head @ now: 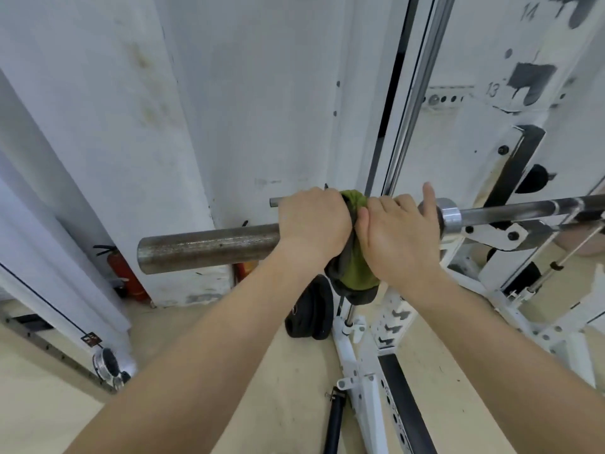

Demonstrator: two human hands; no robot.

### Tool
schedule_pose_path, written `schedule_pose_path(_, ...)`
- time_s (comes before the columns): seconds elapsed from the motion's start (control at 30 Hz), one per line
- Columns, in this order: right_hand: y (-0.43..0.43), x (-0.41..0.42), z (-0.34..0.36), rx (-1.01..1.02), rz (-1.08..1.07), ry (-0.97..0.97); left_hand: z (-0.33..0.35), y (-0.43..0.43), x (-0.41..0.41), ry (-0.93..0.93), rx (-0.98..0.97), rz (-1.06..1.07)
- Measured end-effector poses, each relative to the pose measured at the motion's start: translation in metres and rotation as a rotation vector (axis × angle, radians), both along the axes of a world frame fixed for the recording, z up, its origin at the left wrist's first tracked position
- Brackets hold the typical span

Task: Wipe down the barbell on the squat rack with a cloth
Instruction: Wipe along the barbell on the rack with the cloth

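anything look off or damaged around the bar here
The bare sleeve of the barbell, left of the cloth, looks rust-speckled. The white upright at upper right has black chipped patches by the numbers 13 and 14. Nothing looks spilled.

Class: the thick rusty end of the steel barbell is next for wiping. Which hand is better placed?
Probably the left hand: it grips the crumpled green cloth beside the bare rusty sleeve.

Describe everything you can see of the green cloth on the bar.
The olive-green cloth looks like soft, towel-like fabric with a darker grey side or edge. It is bunched around the thick rusty steel barbell sleeve, squeezed between the left hand and the right hand. A small fold shows above the bar; the rest hangs loosely below the hands.
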State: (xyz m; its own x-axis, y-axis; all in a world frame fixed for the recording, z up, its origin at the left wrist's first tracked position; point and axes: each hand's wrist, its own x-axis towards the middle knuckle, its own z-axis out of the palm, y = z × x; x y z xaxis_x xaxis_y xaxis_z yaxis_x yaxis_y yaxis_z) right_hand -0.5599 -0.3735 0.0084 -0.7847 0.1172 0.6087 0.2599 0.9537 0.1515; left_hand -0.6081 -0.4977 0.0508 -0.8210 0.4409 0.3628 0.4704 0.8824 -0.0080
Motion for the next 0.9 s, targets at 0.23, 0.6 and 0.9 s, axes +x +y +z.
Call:
schedule_pose_path(0.23,0.055,0.011,-0.013,-0.212,0.090,0.272,0.000,0.073,0.015,-0.083,0.076,-0.132)
schedule_pose_path(0.6,-0.069,-0.023,-0.005,-0.265,0.140,0.179,-0.015,-0.172,-0.006,0.034,0.859,0.223)
schedule_pose_path(0.9,-0.195,-0.047,0.005,-0.213,0.387,0.079,-0.043,-0.209,-0.039,-0.716,1.477,0.257)
